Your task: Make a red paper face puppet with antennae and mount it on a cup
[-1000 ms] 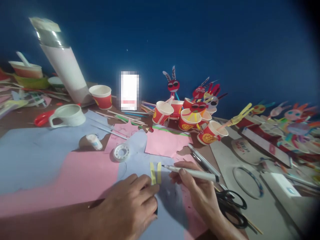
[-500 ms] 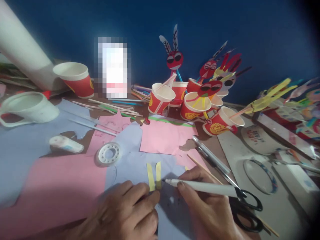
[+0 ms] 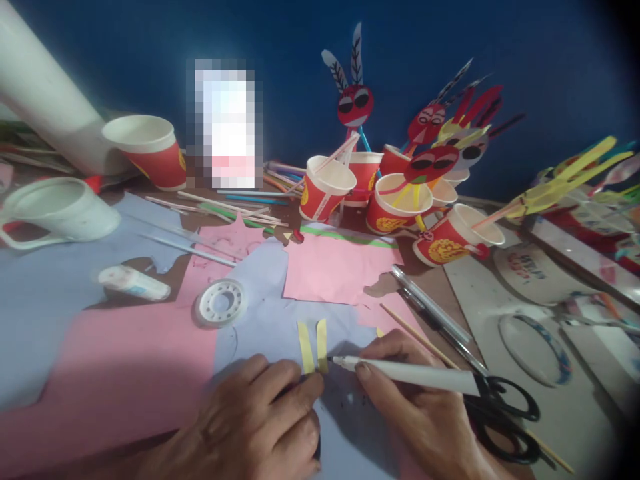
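My right hand [image 3: 415, 400] grips a white felt-tip pen [image 3: 420, 375], its dark tip beside the right one of two narrow yellow paper strips [image 3: 323, 343]. The strips stand side by side, and their lower ends run to the curled fingers of my left hand [image 3: 270, 413], which are closed on them. Under both hands lies blue paper [image 3: 345, 427]. A pair of scissors with black handles [image 3: 505, 427] lies partly behind my right hand. A thin wooden stick [image 3: 417, 333] and a silver pen [image 3: 430, 303] rest just beyond it.
Pink paper [image 3: 135, 373] spreads at the left. A white tape roll [image 3: 220, 303], a glue stick [image 3: 134, 283] and a white mug [image 3: 65, 210] stand or lie there. Red paper cups [image 3: 400, 203] with paper-face figures line the back, near scattered straws [image 3: 240, 207]. A bangle [image 3: 535, 350] lies right.
The view has shifted slightly, so the cups at the back right appear farther right. The pen tip stays beside the right yellow strip, and both hands keep their hold.
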Tool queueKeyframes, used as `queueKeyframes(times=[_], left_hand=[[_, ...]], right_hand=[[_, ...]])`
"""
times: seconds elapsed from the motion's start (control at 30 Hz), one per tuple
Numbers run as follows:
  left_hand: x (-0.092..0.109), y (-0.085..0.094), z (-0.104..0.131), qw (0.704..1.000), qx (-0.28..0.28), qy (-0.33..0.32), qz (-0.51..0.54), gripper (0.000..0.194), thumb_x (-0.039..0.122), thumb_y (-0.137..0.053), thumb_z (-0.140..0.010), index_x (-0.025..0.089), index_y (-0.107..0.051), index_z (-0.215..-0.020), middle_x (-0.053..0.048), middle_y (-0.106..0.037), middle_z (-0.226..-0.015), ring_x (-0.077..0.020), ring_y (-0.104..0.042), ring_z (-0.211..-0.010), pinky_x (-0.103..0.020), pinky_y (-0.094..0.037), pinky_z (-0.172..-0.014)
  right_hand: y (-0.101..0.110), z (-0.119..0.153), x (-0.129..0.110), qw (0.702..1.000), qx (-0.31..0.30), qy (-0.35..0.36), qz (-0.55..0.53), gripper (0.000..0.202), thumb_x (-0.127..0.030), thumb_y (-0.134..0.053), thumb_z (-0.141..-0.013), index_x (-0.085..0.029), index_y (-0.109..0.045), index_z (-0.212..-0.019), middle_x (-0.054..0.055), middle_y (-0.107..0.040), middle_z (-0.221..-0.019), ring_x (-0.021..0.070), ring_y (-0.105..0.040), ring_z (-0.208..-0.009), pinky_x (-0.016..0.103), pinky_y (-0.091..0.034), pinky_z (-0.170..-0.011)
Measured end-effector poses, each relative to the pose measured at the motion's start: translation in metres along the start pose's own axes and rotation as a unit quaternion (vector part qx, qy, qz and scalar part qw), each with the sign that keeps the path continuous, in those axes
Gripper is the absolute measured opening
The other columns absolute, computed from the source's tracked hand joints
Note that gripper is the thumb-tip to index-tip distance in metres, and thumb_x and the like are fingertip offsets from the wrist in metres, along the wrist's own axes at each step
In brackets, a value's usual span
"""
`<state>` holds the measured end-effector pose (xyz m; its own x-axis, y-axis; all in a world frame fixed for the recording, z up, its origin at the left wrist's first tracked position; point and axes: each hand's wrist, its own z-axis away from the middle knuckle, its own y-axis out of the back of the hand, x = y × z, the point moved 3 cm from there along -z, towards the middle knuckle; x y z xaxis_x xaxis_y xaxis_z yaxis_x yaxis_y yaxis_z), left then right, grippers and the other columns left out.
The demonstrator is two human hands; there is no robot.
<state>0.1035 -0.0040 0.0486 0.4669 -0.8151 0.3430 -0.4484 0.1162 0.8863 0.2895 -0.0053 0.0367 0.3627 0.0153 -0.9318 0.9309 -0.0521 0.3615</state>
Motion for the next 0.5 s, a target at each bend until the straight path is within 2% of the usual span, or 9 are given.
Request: queueKeyframes(times=[0.17, 0.33, 0.5], left_hand=[[-0.0012, -0.0008, 0.001, 1.0, 0.003, 0.015, 0.008, 0.015, 0.023, -0.052, -0.092, 0.019, -0.062, -0.082, -0.002, -0.068, -0.114, -0.0194, -0.056, -0.087, -0.034, -0.042, -0.074], [-0.0042, -0.0012, -0.002, 0.998, 0.027, -0.049, -0.003, 0.021, 0.024, -0.047, -0.092, 0.019, -0.061, -0.077, -0.003, -0.069, -0.101, -0.0175, -0.054, -0.076, -0.031, -0.043, -0.067], [-0.0016, -0.0012, -0.0029, 1.0, -0.021, 0.011, -0.018, 0.014, 0.023, -0.053, -0.09, 0.02, -0.06, -0.078, -0.002, -0.066, -0.089, -0.018, -0.054, -0.08, -0.031, -0.044, -0.073]], right_hand=[[-0.0005, -0.0002, -0.0005, 1.0, 0.007, -0.007, 0.02, 0.014, -0.029, -0.063, -0.082, -0.021, -0.062, -0.071, -0.004, -0.049, -0.044, 0.009, -0.039, -0.036, 0.02, -0.029, -0.031], [-0.0017, 0.0005, -0.003, 0.999, 0.025, -0.021, 0.031, 0.015, -0.032, -0.063, -0.081, -0.021, -0.062, -0.07, -0.005, -0.047, -0.043, 0.0083, -0.035, -0.034, 0.02, -0.027, -0.03], [-0.0029, 0.0011, -0.005, 0.999, 0.016, -0.006, 0.042, 0.014, -0.031, -0.064, -0.08, -0.021, -0.061, -0.07, -0.005, -0.048, -0.044, 0.0078, -0.034, -0.034, 0.02, -0.025, -0.031]])
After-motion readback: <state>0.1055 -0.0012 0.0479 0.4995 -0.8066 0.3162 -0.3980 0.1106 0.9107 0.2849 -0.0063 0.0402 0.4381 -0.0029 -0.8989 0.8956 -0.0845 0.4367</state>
